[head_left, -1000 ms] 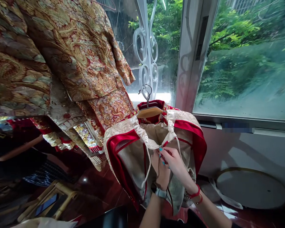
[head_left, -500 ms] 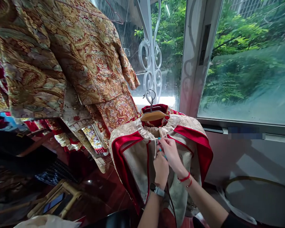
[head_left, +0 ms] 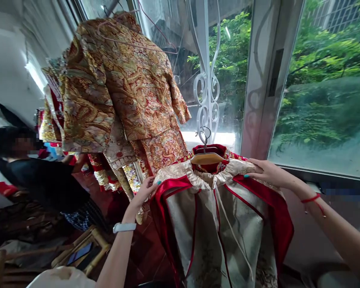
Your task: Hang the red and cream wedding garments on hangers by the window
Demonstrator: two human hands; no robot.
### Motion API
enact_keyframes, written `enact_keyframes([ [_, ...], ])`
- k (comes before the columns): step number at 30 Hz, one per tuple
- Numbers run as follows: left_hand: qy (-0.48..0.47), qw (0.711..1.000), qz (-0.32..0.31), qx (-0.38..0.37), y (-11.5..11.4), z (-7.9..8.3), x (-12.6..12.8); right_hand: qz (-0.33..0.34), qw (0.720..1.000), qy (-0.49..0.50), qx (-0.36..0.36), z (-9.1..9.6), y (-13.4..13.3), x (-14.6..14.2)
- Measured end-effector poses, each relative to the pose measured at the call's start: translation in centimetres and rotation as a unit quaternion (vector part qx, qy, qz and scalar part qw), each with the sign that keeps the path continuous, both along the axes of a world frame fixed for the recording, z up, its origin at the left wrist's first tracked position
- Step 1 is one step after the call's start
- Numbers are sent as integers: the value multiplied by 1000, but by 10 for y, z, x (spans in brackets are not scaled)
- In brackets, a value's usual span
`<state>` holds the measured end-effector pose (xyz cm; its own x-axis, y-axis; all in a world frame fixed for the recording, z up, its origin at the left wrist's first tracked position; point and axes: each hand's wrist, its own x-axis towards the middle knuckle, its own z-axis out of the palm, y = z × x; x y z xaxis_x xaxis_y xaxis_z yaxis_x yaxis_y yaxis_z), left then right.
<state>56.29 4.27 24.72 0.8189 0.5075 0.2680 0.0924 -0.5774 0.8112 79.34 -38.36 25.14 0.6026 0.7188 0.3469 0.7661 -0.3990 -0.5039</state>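
A red and cream garment point(head_left: 225, 224) hangs on a wooden hanger point(head_left: 207, 158), its drawstring neck gathered and its cords dangling down the front. My left hand point(head_left: 146, 191) grips the garment's left shoulder edge, fingers curled on the cloth. My right hand point(head_left: 265, 172) lies over the right shoulder, fingers closed on the fabric there. Both hands have teal nails. There is a white watch on my left wrist and a red cord on my right wrist.
A gold embroidered jacket and skirt point(head_left: 123, 92) hang high at the left. Behind is a window with a white scroll grille point(head_left: 208, 88) and greenery outside. A person in black point(head_left: 39, 180) stands at the far left. A wooden chair point(head_left: 87, 252) holds a phone.
My hands left the drawstring at the garment's front middle and moved apart to its two shoulders. The view tilted up, and the tied cords now hang loose.
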Motion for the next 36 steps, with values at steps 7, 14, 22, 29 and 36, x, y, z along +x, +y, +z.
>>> enact_keyframes([
  [7, -106, 965, 152, 187, -26, -47, -11, -41, 997, -47, 44, -18, 6, 11],
  [14, -318, 867, 317, 218, -142, -62, -4, -87, 982, -156, 52, -6, 6, -19],
  [22, -107, 994, 0, 11, -238, -87, 40, 53, 976, -196, -73, 19, 120, -95],
  [29, 11, 994, -21, -105, -274, -167, -22, 1, 990, -76, -119, 21, 178, -103],
  [36, -56, 981, 17, -186, -272, -210, -58, 97, 993, 2, -65, 45, 185, -95],
])
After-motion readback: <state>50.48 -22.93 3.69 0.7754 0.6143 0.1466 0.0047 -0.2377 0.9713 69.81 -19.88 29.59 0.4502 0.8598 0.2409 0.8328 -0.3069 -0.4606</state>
